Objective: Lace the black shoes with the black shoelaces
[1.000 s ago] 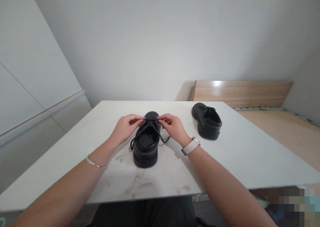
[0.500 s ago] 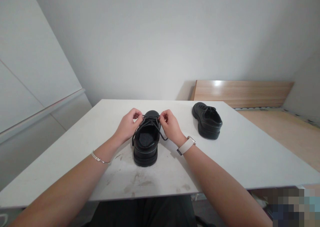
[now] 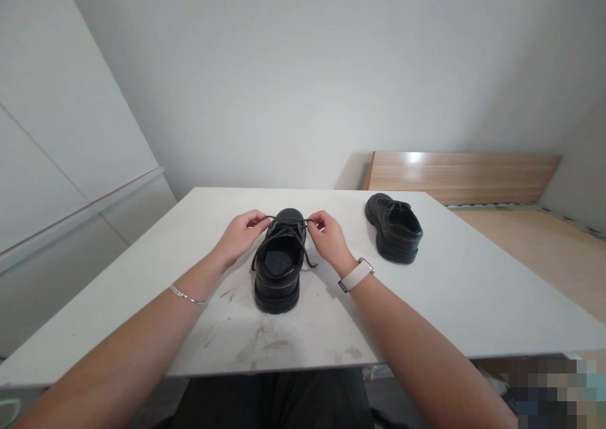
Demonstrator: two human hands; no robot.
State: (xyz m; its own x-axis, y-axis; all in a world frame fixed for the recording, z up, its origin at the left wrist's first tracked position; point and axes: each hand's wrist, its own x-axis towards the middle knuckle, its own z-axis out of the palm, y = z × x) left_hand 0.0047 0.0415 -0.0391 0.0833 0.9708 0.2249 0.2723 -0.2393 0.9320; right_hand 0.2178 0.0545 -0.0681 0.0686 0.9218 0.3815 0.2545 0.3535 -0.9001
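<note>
A black lace-up shoe [image 3: 277, 285] stands upright on the white table, heel towards me and toe pointing away. Left of its lacing, my left hand [image 3: 246, 231] pinches part of the black shoelace [image 3: 286, 219] between thumb and fingers. On the other side, my right hand [image 3: 326, 232] pinches the same lace, which stretches across the shoe's tongue between both hands. Loose lace lies over the shoe's opening, and one end hangs down on the right side. Fingertip detail is too small to make out.
A second black shoe [image 3: 398, 233] with laces stands farther back on the right of the white table [image 3: 464, 290]. Dirt smudges [image 3: 265, 347] mark the table near its front edge. Behind to the right is a wooden headboard [image 3: 464, 176]; a wall rises behind the table.
My hands have moved slightly apart, drawing lace out to both sides of the shoe. The second shoe stays in place on the table.
</note>
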